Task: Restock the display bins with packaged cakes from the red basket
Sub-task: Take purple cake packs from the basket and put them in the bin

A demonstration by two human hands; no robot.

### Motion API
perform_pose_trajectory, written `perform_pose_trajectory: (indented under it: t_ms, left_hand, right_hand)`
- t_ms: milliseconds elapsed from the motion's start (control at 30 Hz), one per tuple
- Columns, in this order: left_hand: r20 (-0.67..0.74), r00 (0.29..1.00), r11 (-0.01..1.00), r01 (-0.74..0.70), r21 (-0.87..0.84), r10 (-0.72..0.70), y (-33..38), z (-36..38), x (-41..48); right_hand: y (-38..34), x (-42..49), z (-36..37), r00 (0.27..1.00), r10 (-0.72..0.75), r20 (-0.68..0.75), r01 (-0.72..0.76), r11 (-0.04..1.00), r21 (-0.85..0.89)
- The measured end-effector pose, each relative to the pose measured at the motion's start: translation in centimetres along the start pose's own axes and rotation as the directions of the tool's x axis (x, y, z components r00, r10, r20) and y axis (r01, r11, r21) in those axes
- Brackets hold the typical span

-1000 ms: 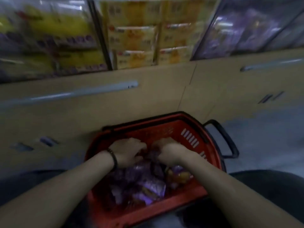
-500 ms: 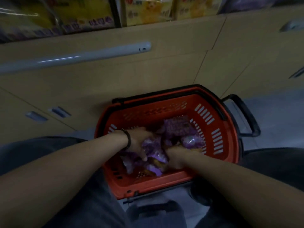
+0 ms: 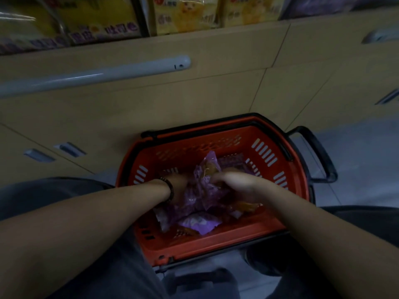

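The red basket (image 3: 216, 242) sits on the floor between my knees, against the cabinet. Inside it lie several purple-wrapped packaged cakes (image 3: 197, 223). Both hands are down in the pile. My left hand (image 3: 179, 185), with a dark band at the wrist, grips a bunch of purple packets (image 3: 205, 175) from the left, its fingers hidden among them. My right hand (image 3: 235, 183) curls round the same bunch from the right. The bunch stands a little above the rest of the pile.
A beige cabinet front (image 3: 194, 98) with a grey rail handle (image 3: 97, 74) rises just behind the basket. Above it are display bins of yellow packages (image 3: 183, 14). The basket's black handle (image 3: 319, 156) sticks out right. Grey floor lies to the right.
The view has tilted down from the bins to the basket. Both hands have drawn together in the pile and lifted a bunch of purple packets.
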State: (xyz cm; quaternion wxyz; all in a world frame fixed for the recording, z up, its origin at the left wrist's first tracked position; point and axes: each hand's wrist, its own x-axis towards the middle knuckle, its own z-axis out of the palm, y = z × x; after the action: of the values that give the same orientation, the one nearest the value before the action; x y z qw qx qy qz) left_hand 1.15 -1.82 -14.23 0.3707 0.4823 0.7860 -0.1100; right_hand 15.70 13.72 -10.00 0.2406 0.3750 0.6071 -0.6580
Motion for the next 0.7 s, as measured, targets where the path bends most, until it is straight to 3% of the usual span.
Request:
perform_pose_trajectory:
  t_ms: [100,200,367,467,567,633,700]
  left_hand:
    - [0.089,0.995,0.999,0.034,0.012,-0.035,0.2,-0.8,0.0]
    - [0.071,0.994,0.995,0.086,-0.059,-0.082,0.4,-3.4,-0.2]
    - [-0.155,0.981,0.922,0.053,-0.383,-0.121,-1.3,-6.6,-0.2]
    - [-0.228,0.962,0.787,-0.020,-0.616,-0.154,-1.7,-7.5,-1.3]
    - [-0.174,0.974,0.575,-0.060,-0.816,-0.145,-0.6,-8.0,-3.0]
    - [-0.142,0.988,0.423,-0.103,-0.900,-0.061,-0.1,-8.3,-4.0]
    - [-0.161,0.981,0.313,-0.188,-0.931,0.110,0.3,-8.8,-4.7]
  right_hand:
    - [-0.3,-0.6,-0.9,0.999,0.017,0.044,-0.022,0.992,0.121]
    - [-0.7,-0.8,-1.9,1.000,0.029,0.004,-0.029,0.985,0.173]
    - [-4.3,-2.4,-4.0,0.987,-0.044,-0.155,0.083,0.964,0.252]
    - [-6.6,-4.4,-5.9,0.979,-0.117,-0.169,0.158,0.956,0.249]
    - [-7.7,-6.0,-7.3,0.967,-0.164,-0.193,0.213,0.938,0.272]
    - [-7.8,-6.6,-8.2,0.960,-0.164,-0.228,0.226,0.933,0.279]
    - [-8.0,-7.3,-8.8,0.940,-0.167,-0.297,0.247,0.934,0.258]
